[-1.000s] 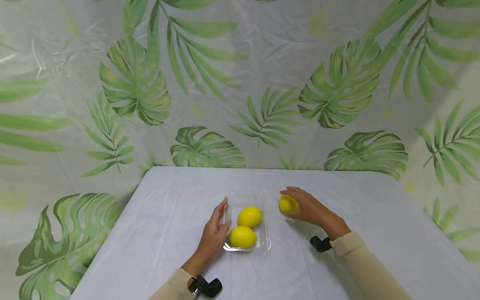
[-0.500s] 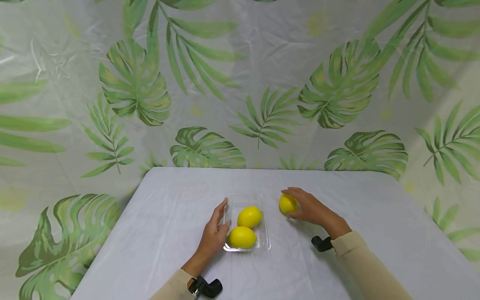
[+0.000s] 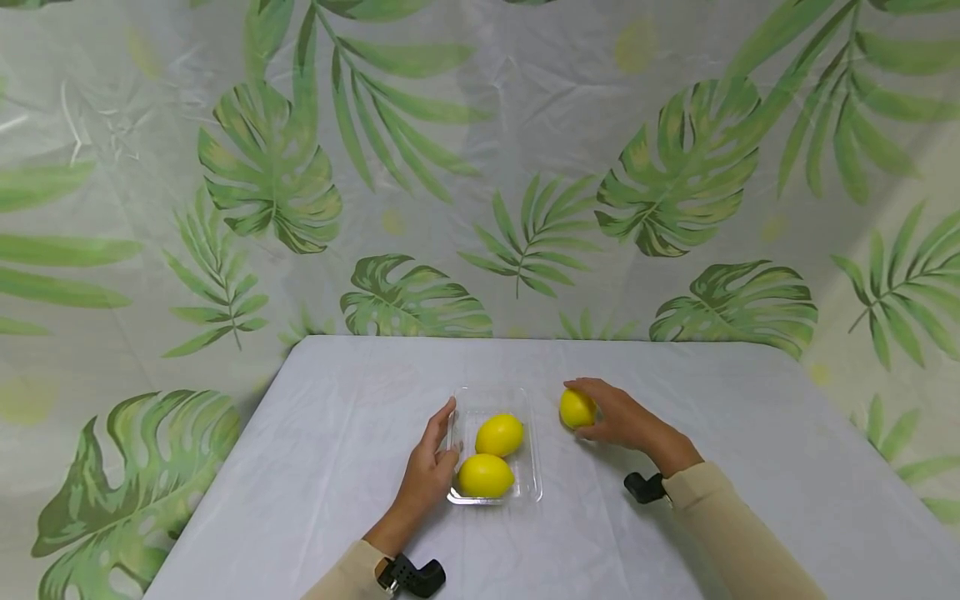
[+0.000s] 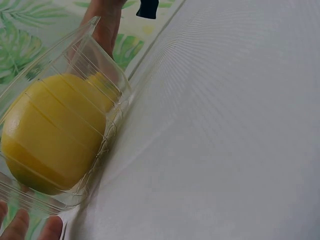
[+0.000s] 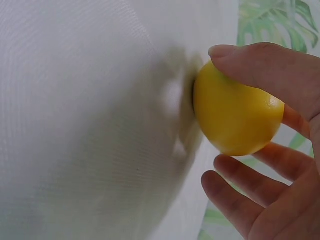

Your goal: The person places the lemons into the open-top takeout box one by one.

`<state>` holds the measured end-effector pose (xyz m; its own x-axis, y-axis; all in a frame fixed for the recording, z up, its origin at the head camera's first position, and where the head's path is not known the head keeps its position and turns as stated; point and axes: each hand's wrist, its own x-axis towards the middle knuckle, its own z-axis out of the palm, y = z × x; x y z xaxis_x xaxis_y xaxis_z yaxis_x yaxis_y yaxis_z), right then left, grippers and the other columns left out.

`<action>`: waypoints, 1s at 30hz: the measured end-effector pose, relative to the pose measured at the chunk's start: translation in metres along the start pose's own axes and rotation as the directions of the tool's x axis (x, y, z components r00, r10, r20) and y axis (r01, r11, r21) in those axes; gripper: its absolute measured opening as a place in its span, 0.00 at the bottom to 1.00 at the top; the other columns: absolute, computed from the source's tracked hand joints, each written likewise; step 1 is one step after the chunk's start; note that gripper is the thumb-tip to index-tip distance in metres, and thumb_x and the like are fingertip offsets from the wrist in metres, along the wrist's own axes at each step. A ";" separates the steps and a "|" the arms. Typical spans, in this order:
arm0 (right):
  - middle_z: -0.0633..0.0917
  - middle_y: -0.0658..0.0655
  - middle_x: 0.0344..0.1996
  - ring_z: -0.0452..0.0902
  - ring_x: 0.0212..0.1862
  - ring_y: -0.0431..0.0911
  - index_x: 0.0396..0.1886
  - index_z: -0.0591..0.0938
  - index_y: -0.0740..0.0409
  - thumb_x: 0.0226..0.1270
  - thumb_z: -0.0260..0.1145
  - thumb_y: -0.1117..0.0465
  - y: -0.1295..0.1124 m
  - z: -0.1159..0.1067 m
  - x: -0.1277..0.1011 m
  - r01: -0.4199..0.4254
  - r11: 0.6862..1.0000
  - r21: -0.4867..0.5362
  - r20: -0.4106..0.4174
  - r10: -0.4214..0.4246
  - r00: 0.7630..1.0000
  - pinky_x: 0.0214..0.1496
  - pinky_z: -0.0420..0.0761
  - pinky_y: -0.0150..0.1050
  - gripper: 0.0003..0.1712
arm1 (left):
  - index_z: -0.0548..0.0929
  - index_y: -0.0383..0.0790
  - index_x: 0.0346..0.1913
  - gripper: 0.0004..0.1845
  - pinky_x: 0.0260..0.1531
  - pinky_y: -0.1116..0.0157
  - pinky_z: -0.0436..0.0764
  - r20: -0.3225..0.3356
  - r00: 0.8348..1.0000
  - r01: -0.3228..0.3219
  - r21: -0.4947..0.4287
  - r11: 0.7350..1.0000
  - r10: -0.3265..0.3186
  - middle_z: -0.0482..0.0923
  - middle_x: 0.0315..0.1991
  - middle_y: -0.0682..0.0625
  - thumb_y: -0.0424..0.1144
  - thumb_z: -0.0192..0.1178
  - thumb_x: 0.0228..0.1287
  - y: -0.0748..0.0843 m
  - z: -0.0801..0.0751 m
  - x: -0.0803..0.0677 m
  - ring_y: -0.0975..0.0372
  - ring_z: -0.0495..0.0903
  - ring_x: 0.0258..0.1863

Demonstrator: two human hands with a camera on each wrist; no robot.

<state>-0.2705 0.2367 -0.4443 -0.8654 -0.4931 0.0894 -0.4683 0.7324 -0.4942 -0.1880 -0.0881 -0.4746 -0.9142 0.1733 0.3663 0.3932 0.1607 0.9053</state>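
Head view shows the right hand (image 3: 622, 423) curled around a loose lemon (image 3: 576, 408) on the table (image 3: 750, 467), right of the clear tray (image 3: 531, 479); the left hand (image 3: 426, 475), fingers straight, rests against the tray's left wall.

2 yellow lemons (image 3: 492, 454) lie in the clear plastic tray (image 3: 531, 487) on the white-covered table (image 3: 360, 392); a 3rd yellow lemon (image 3: 576, 408) sits right of the tray.

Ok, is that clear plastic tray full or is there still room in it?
Partly full. The clear plastic tray holds two lemons; a third lemon lies outside on the table, under the right hand.
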 end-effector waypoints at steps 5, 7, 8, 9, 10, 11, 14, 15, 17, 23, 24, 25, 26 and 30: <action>0.70 0.64 0.66 0.65 0.65 0.59 0.69 0.67 0.60 0.52 0.76 0.62 0.002 0.001 0.001 0.002 1.000 -0.005 -0.003 -0.002 1.000 0.66 0.66 0.58 0.44 | 0.58 0.39 0.73 0.33 0.61 0.47 0.65 -0.021 1.000 -0.023 0.008 1.000 0.023 0.55 0.74 0.39 0.21 0.47 0.66 -0.023 0.003 0.003 0.46 0.57 0.71; 0.70 0.64 0.65 0.66 0.65 0.59 0.69 0.68 0.61 0.51 0.76 0.62 0.002 0.002 0.001 0.009 1.000 -0.007 -0.009 -0.009 1.000 0.65 0.66 0.57 0.44 | 0.58 0.42 0.73 0.33 0.61 0.49 0.66 -0.024 0.999 -0.022 0.009 1.000 0.022 0.55 0.74 0.42 0.22 0.47 0.67 -0.029 0.003 0.003 0.48 0.57 0.71; 0.70 0.64 0.65 0.66 0.65 0.60 0.69 0.67 0.61 0.51 0.76 0.62 0.002 0.002 0.001 0.014 1.000 -0.009 -0.011 -0.014 1.000 0.65 0.67 0.58 0.44 | 0.58 0.43 0.74 0.33 0.61 0.49 0.66 -0.021 1.000 -0.021 0.012 1.000 0.022 0.55 0.74 0.42 0.22 0.47 0.67 -0.030 0.003 0.003 0.49 0.57 0.71; 0.70 0.64 0.65 0.66 0.65 0.60 0.69 0.67 0.61 0.51 0.76 0.62 0.002 0.002 0.001 0.020 1.000 -0.010 -0.013 -0.021 1.000 0.65 0.67 0.58 0.44 | 0.58 0.44 0.74 0.33 0.61 0.50 0.66 -0.021 1.000 -0.017 0.010 1.000 0.017 0.55 0.74 0.43 0.22 0.47 0.67 -0.030 0.003 0.003 0.50 0.57 0.71; 0.70 0.64 0.65 0.66 0.65 0.60 0.69 0.67 0.61 0.51 0.76 0.62 0.002 0.002 0.001 0.021 1.000 -0.012 -0.014 -0.021 1.000 0.65 0.67 0.58 0.44 | 0.57 0.43 0.74 0.33 0.61 0.49 0.66 -0.020 1.000 -0.015 0.007 1.000 0.015 0.55 0.74 0.42 0.22 0.47 0.67 -0.029 0.003 0.003 0.50 0.57 0.72; 0.70 0.64 0.65 0.66 0.65 0.60 0.69 0.67 0.61 0.51 0.76 0.63 0.002 0.003 0.001 0.017 1.000 -0.009 -0.015 -0.018 1.000 0.65 0.67 0.58 0.44 | 0.57 0.44 0.74 0.33 0.61 0.49 0.66 -0.019 1.000 -0.011 0.000 1.000 0.011 0.54 0.74 0.42 0.22 0.47 0.67 -0.027 0.003 0.003 0.50 0.56 0.72; 0.70 0.65 0.65 0.66 0.64 0.60 0.69 0.67 0.61 0.51 0.76 0.63 0.002 0.003 0.001 0.018 1.000 -0.010 -0.014 -0.018 1.000 0.65 0.67 0.59 0.45 | 0.57 0.38 0.73 0.33 0.61 0.47 0.65 -0.012 1.000 -0.011 -0.008 1.000 0.011 0.54 0.74 0.39 0.20 0.46 0.66 -0.014 0.002 0.001 0.47 0.56 0.71; 0.70 0.65 0.65 0.66 0.64 0.60 0.69 0.67 0.61 0.51 0.76 0.63 0.002 0.003 0.001 0.013 1.000 -0.007 -0.014 -0.013 1.000 0.65 0.67 0.58 0.45 | 0.57 0.37 0.73 0.33 0.61 0.46 0.65 -0.009 1.000 -0.007 -0.011 1.000 0.007 0.54 0.74 0.38 0.20 0.45 0.66 -0.009 0.001 0.001 0.46 0.56 0.71; 0.70 0.65 0.65 0.66 0.65 0.60 0.69 0.67 0.61 0.51 0.76 0.63 0.002 0.003 0.001 0.008 1.000 -0.004 -0.012 -0.008 1.000 0.65 0.66 0.58 0.45 | 0.57 0.34 0.73 0.32 0.60 0.46 0.65 0.004 1.000 -0.003 -0.011 1.000 0.003 0.53 0.73 0.36 0.20 0.45 0.66 0.002 0.000 0.000 0.44 0.56 0.71; 0.70 0.65 0.65 0.66 0.65 0.60 0.69 0.67 0.61 0.51 0.76 0.63 0.002 0.003 0.001 0.016 1.000 -0.015 -0.017 -0.016 1.000 0.65 0.67 0.58 0.45 | 0.56 0.33 0.73 0.32 0.61 0.46 0.65 0.021 1.000 0.011 -0.006 1.000 -0.011 0.53 0.73 0.35 0.20 0.45 0.66 0.014 -0.002 -0.001 0.44 0.55 0.71; 0.70 0.65 0.65 0.66 0.65 0.60 0.69 0.67 0.62 0.51 0.76 0.63 0.002 0.003 0.001 0.019 1.000 -0.018 -0.019 -0.020 1.000 0.65 0.67 0.58 0.45 | 0.56 0.33 0.73 0.32 0.61 0.46 0.65 0.017 1.000 0.007 -0.010 1.000 -0.007 0.53 0.73 0.35 0.20 0.45 0.66 0.013 -0.002 -0.001 0.44 0.55 0.71; 0.70 0.65 0.65 0.66 0.64 0.60 0.69 0.68 0.62 0.51 0.76 0.63 0.002 0.003 0.001 0.023 1.000 -0.021 -0.020 -0.024 1.000 0.65 0.67 0.58 0.45 | 0.56 0.33 0.73 0.32 0.61 0.45 0.64 0.011 1.000 0.003 -0.014 1.000 -0.002 0.53 0.73 0.35 0.20 0.45 0.66 0.009 -0.001 -0.001 0.44 0.55 0.71; 0.70 0.65 0.65 0.66 0.64 0.60 0.69 0.68 0.62 0.51 0.76 0.63 0.001 0.003 0.001 0.027 0.999 -0.022 -0.021 -0.027 0.999 0.65 0.67 0.58 0.44 | 0.56 0.33 0.73 0.32 0.61 0.44 0.64 0.005 1.000 -0.003 -0.016 1.000 0.003 0.53 0.73 0.36 0.20 0.45 0.65 0.005 0.000 0.000 0.44 0.55 0.71; 0.70 0.65 0.65 0.66 0.65 0.60 0.69 0.67 0.63 0.51 0.76 0.63 0.001 0.003 0.001 0.028 0.999 -0.026 -0.020 -0.029 0.999 0.65 0.67 0.58 0.44 | 0.57 0.39 0.73 0.33 0.61 0.46 0.65 -0.011 1.000 -0.014 0.003 1.000 0.014 0.54 0.74 0.40 0.20 0.45 0.66 -0.015 0.002 0.001 0.47 0.56 0.72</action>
<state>-0.2716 0.2350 -0.4477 -0.8551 -0.5042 0.1209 -0.4968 0.7301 -0.4692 -0.1950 -0.0879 -0.4882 -0.9097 0.1648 0.3811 0.4061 0.1612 0.8995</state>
